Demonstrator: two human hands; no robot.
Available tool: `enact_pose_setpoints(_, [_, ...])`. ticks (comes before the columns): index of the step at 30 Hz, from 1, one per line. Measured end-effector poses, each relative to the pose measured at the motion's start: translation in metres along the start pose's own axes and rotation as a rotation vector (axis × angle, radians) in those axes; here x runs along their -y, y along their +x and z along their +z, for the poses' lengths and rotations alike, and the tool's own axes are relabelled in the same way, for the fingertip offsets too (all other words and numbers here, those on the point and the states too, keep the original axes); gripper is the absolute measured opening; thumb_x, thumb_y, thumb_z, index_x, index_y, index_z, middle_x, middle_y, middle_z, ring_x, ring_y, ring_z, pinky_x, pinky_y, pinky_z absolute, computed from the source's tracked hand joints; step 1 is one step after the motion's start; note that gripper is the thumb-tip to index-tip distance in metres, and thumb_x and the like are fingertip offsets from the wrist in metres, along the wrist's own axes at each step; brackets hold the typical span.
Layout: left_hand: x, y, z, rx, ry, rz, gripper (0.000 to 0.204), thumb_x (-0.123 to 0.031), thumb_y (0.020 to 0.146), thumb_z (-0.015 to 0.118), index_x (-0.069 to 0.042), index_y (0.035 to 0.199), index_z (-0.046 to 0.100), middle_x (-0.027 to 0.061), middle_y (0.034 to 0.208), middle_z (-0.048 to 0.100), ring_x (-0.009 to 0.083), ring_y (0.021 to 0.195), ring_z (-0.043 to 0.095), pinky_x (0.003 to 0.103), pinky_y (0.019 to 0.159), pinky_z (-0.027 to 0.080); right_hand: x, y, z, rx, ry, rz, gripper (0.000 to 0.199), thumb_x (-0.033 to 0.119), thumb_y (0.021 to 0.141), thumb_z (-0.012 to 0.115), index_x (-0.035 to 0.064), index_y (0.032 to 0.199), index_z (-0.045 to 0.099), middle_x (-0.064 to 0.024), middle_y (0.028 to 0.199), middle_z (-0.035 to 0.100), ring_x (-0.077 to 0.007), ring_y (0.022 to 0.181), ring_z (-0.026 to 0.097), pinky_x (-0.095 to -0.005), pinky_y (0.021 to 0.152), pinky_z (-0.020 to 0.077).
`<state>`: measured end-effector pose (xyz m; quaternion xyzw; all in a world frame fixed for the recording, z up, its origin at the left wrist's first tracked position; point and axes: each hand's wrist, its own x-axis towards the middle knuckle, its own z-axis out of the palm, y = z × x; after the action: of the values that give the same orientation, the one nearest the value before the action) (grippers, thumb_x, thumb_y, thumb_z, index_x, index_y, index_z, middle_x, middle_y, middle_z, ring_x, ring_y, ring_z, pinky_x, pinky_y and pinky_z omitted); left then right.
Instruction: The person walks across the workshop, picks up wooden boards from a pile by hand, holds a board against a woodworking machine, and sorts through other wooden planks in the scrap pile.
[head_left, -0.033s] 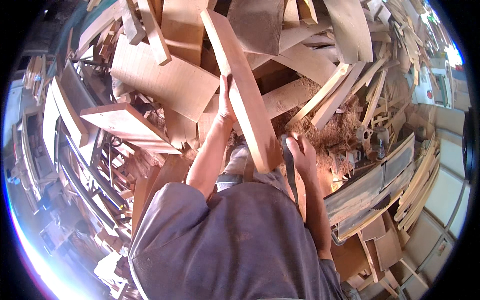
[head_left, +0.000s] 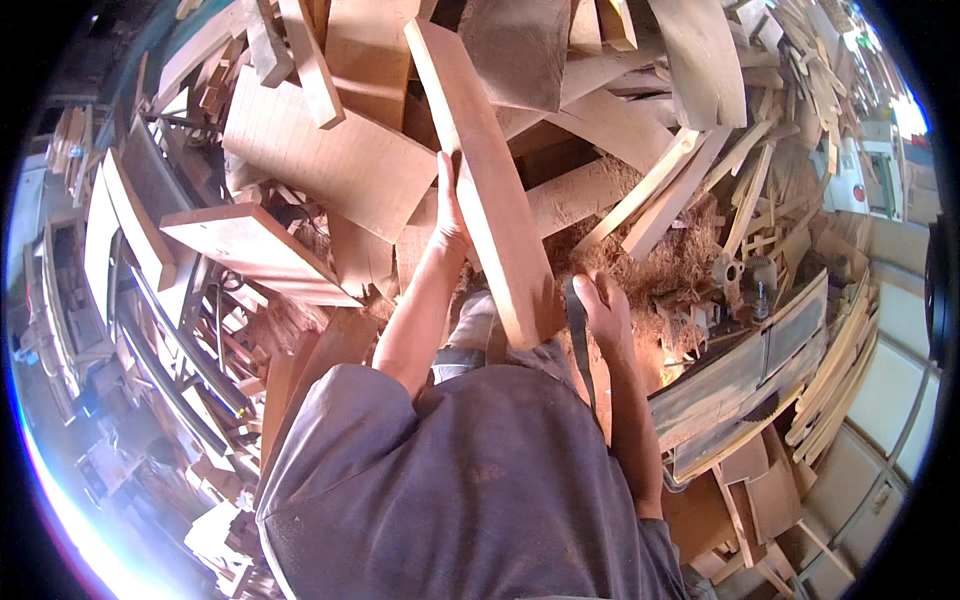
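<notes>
Almost nothing has moved since the earlier frame. The right hand (head_left: 606, 310) grips a dark strip (head_left: 582, 345) beside the near end of the board (head_left: 490, 190); the left hand (head_left: 452, 215) grasps its left edge, best kept firm for steadiness. Beyond lies scrap wood (head_left: 330, 160).

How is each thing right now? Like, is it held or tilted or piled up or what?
Long wooden board: held up in the left hand, slanted.
Dark strip: held in the right hand, lower end hanging down.
Thick board at left: tilted.
Sawdust: loosely heaped.
Toothed blade: partly hidden.
Thin wooden strips at right: bunched together.
</notes>
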<state>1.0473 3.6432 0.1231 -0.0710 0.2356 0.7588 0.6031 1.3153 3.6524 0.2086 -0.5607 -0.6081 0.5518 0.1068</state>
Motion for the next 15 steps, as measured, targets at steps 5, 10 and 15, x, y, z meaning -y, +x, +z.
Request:
enact_pose_setpoints(5, [0.005,-0.019,0.006,0.017,-0.113,0.044,0.092,-0.083,0.083,0.041,-0.010,0.138,0.052,0.0130,0.125,0.062,0.0284,0.108,0.061,0.044,0.094,0.051,0.003,-0.002,0.009,0.282,0.287,0.268,0.046,0.030,0.096,0.060,-0.0035,0.128,0.060,-0.0133,0.122,0.065,-0.0213,0.115,0.058,-0.0362,0.102,0.0418])
enact_pose_setpoints(10, [0.021,-0.033,-0.010,0.202,-0.189,-0.088,0.109,-0.092,0.077,0.030,-0.009,0.146,0.041,0.0218,0.134,0.056,0.0350,0.108,0.060,0.049,0.091,0.053,0.006,-0.011,0.021,0.434,0.301,0.255,0.056,0.030,0.094,0.063,-0.0035,0.136,0.051,-0.0130,0.127,0.061,-0.0218,0.116,0.058,-0.0370,0.099,0.0454])
enact_pose_setpoints(15, [0.027,-0.037,-0.003,0.161,-0.379,-0.112,0.111,-0.093,0.075,0.034,-0.008,0.148,0.038,0.0240,0.140,0.050,0.0371,0.114,0.058,0.049,0.092,0.053,0.004,-0.021,0.029,0.432,0.598,0.396,0.065,0.033,0.089,0.068,-0.0057,0.138,0.047,-0.0144,0.131,0.059,-0.0242,0.117,0.058,-0.0379,0.098,0.0458])
